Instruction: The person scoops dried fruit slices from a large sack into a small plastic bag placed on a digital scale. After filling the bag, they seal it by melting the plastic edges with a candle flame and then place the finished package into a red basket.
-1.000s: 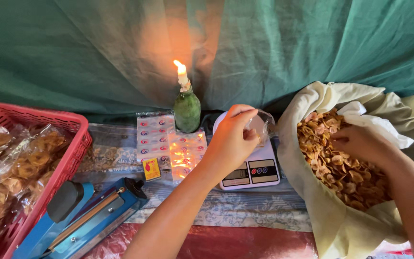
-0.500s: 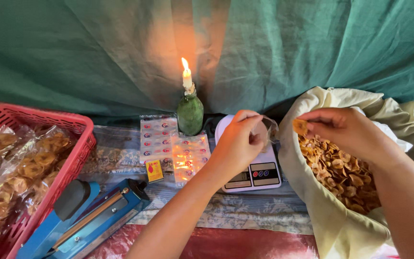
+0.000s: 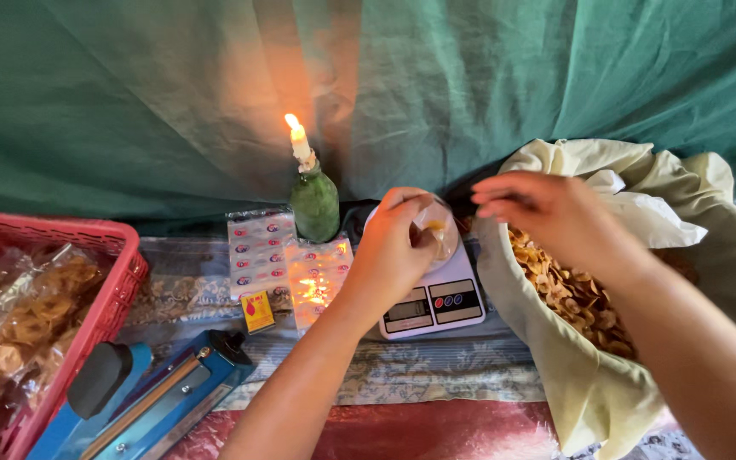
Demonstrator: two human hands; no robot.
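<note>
My left hand (image 3: 395, 247) grips a small clear plastic bag (image 3: 438, 228) that stands on a white digital kitchen scale (image 3: 432, 300). A few yellow chips show inside the bag. My right hand (image 3: 547, 213) hovers just right of the bag's mouth, fingers stretched toward it, above the rim of a cream cloth sack (image 3: 572, 375) full of yellow-brown fried chips (image 3: 577, 298). Whether the right fingers still carry chips is hidden.
A lit candle in a green bottle (image 3: 313, 200) stands behind the scale. Printed clear packets (image 3: 257, 251), a small yellow matchbox (image 3: 257, 311), a blue heat sealer (image 3: 155, 400) and a red basket (image 3: 117, 290) of filled snack bags lie to the left. Green cloth hangs behind.
My right hand rose out of the sack with chips and moved left to the mouth of the bag. My left hand stayed on the bag on the scale.
</note>
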